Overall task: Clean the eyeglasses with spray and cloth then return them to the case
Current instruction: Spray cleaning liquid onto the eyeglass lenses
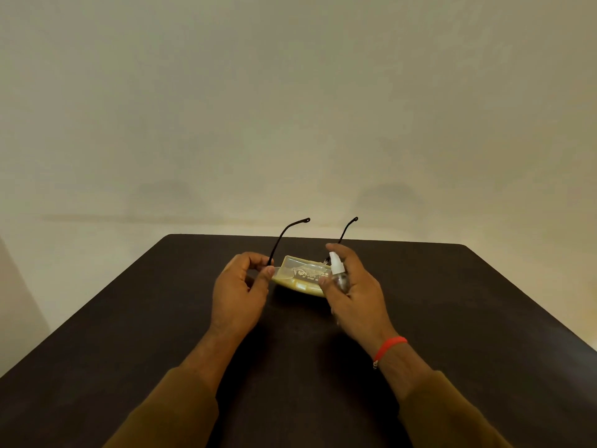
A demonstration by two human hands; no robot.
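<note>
A dark brown bench (pixel 468 318) with a matt top and rounded far corners fills the near half of the scene, running out of view at the near edge and both sides. Behind it rises a plain, pale beige wall (pixel 290 92), bare and evenly lit by warm, dim light. Two soft shadows lie low on the wall just above the far edge.

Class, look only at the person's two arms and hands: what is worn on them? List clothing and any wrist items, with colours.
Both forearms wear long brown sleeves, the left sleeve and the right sleeve each ending short of the wrist. The left hand is bare, with no ring or band visible. The right hand is bare too, but its wrist carries a thin red band with small pale beads at one end.
</note>
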